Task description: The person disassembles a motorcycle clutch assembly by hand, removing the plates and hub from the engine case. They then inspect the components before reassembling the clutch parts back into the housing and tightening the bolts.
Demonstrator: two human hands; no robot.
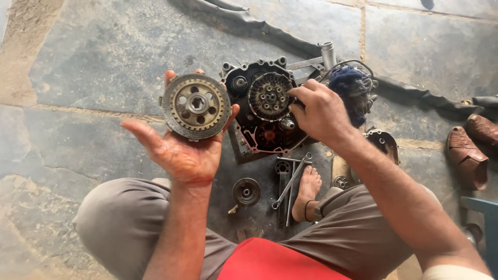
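At the bottom of the frame sit the person's folded legs in grey-brown trousers (124, 218), with a red cloth (270, 262) between them and a bare foot (307, 191) tucked in at lower centre. Just beside the foot, on the stone floor (93, 57), lie a few spanners (290, 181) and a small round metal hub (246, 192).

Left of centre, the left hand (179, 150) is raised palm up, its grip spread wide and cradling a round toothed clutch drum (195, 106), which stands on edge against the fingers with its face to the camera. The drum is held clear of the floor, just beside the engine case.

Right of centre, the right hand (320, 111) reaches onto the open engine case (259, 137); its fingers are curled together at the rim of the round clutch plate pack (268, 96) seated in the case. Whether they actually pinch it cannot be told.

Behind that hand lies a dark blue rag (348, 85). A strip of black rubber (270, 28) runs across the top of the frame, and a pair of brown sandals (474, 145) rests at the right edge.
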